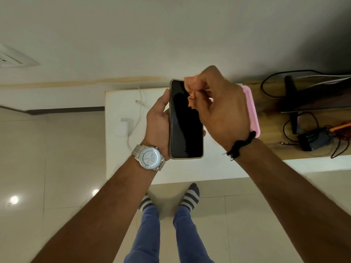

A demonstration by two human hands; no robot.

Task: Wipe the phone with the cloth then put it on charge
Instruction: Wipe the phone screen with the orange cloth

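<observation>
The left hand (158, 120) grips the phone (187, 120) from its left edge: the thumb lies along that edge, and 1 fingertip shows at the right edge lower down. The phone is held upright in the air above the counter (117, 149), with its dark screen turned to the camera. The screen is off and shows only faint reflections.

The right hand (222, 111) pinches the cloth (191, 92), a small orange piece bunched between its curled fingers and thumb. The cloth touches the upper right part of the screen, near the top corner of the phone. The rest of this grip is hidden behind the back of the hand.

A watch (150, 158) with a metal band sits on the left wrist, and a black thread band (240, 145) goes around the right wrist.

On the white counter, left of the phone, lies a white charger (123, 128) with its 2 pins pointing away from the person. Its white cable (141, 105) curls beside it, and the free end rests near the back edge. It is well apart from the phone. A pink mesh basket (251, 109) shows just behind the right hand. Further right, a wooden surface carries black cables (269, 88) and a dark box (313, 139).

On the wall at the far left is a white socket plate (13, 57). Below, the person stands on a tiled floor (57, 186) in striped socks (190, 196).
</observation>
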